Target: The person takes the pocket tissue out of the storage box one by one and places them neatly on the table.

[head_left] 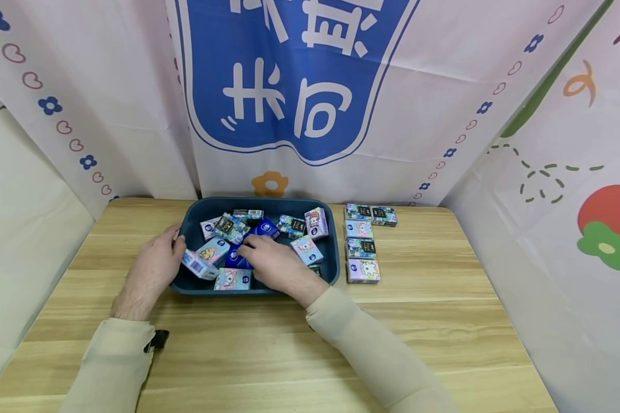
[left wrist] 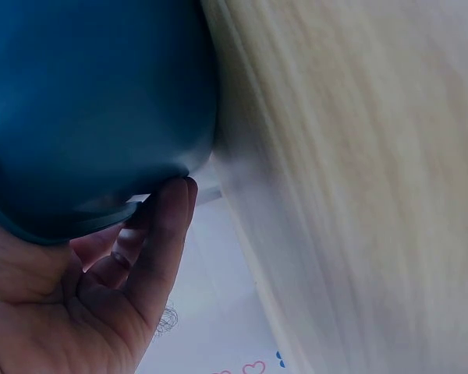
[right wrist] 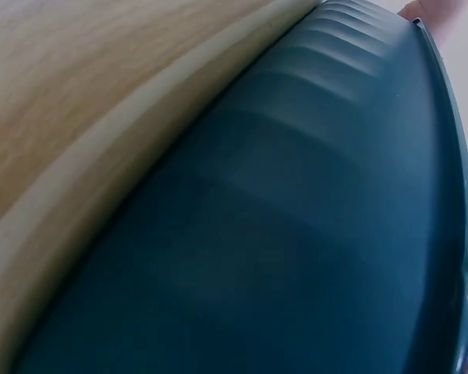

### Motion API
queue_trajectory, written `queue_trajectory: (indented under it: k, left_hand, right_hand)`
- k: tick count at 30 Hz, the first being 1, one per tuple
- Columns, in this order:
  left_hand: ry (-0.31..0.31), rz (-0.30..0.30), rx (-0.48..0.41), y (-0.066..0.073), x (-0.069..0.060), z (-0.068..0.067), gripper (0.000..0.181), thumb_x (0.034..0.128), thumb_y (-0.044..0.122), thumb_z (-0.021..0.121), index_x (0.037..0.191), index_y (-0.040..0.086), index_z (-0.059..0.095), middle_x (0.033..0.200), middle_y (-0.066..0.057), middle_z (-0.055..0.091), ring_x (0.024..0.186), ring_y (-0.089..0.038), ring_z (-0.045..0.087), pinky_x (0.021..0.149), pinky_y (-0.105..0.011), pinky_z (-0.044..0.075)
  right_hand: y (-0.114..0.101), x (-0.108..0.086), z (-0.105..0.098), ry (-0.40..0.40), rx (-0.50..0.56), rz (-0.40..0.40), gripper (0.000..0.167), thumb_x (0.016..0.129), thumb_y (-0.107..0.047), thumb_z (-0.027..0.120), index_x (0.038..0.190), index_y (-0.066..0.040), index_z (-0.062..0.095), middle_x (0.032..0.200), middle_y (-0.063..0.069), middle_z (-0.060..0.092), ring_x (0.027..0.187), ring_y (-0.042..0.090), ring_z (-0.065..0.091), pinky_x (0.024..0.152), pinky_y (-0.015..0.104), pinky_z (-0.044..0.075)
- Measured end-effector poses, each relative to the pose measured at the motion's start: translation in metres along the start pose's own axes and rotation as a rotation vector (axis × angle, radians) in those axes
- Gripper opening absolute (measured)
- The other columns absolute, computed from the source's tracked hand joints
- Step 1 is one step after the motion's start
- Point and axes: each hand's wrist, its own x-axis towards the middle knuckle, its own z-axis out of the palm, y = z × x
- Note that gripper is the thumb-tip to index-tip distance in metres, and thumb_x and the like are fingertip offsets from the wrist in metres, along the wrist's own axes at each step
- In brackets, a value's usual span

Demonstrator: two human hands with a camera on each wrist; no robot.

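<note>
A dark teal plastic bin (head_left: 332, 252) stands on the table, holding several small printed packs that look like pocket tissues. My left hand (head_left: 157, 261) grips the bin's left rim; in the left wrist view its fingers (left wrist: 160, 249) curl around the edge. Beside that hand, a pale blue pack (head_left: 200, 265) leans tilted at the bin's left side. My right hand (head_left: 276, 261) reaches over the front rim into the bin. Its fingertips are at a dark blue pack (head_left: 236, 258), and whether they pinch it is hidden. The right wrist view shows mainly the bin's outer wall (right wrist: 257, 234).
Right of the bin, several packs form a column on the wooden table (head_left: 423, 321), with a white bear-print pack (head_left: 363, 271) nearest and a dark floral pack (head_left: 384, 215) beside the far end. A printed cloth (head_left: 392, 126) hangs behind the table.
</note>
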Motion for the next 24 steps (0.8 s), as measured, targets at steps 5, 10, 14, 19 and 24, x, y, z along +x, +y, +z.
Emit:
queue_trajectory:
  k: [5,10,14,19,24]
  left_hand:
    - [-0.001,-0.001,-0.005,0.000,0.000,0.000,0.064,0.1281,0.029,0.036,0.180,-0.008,0.032,0.171,-0.048,0.047,0.159,-0.068,0.050,0.127,-0.084,0.046]
    - [0.008,0.007,-0.003,0.001,0.000,0.000,0.063,0.1277,0.027,0.038,0.179,-0.008,0.034,0.170,-0.049,0.048,0.158,-0.069,0.051,0.126,-0.084,0.046]
    - [0.014,0.012,0.000,0.000,0.000,0.000,0.062,0.1275,0.026,0.039,0.179,-0.008,0.034,0.169,-0.049,0.049,0.158,-0.069,0.052,0.126,-0.084,0.047]
    - [0.022,0.014,0.001,0.001,-0.001,0.001,0.062,0.1272,0.026,0.039,0.178,-0.009,0.035,0.170,-0.049,0.048,0.158,-0.069,0.051,0.126,-0.084,0.047]
    - [0.024,0.013,0.001,0.002,-0.001,0.001,0.062,0.1270,0.026,0.039,0.178,-0.009,0.036,0.170,-0.049,0.048,0.158,-0.069,0.051,0.125,-0.084,0.047]
  right_hand:
    - [-0.002,0.001,0.002,0.012,0.023,0.003,0.048,0.115,-0.014,0.074,0.162,-0.023,0.071,0.171,0.005,0.066,0.158,0.023,0.065,0.123,0.039,0.065]
    - [-0.001,0.000,0.001,0.016,0.031,0.015,0.048,0.114,-0.011,0.076,0.161,-0.021,0.072,0.171,0.006,0.065,0.159,0.026,0.064,0.126,0.040,0.063]
    - [0.002,-0.001,-0.001,0.033,0.033,0.024,0.048,0.111,-0.014,0.081,0.158,-0.021,0.074,0.170,0.006,0.067,0.156,0.025,0.065,0.127,0.037,0.062]
    - [0.009,-0.004,-0.005,0.053,0.046,0.028,0.045,0.111,-0.013,0.081,0.155,-0.020,0.076,0.170,0.006,0.067,0.158,0.025,0.064,0.133,0.038,0.057]
    - [0.014,-0.010,-0.016,0.079,0.094,0.014,0.043,0.111,-0.007,0.076,0.152,-0.016,0.078,0.169,0.009,0.068,0.161,0.028,0.063,0.137,0.039,0.053]
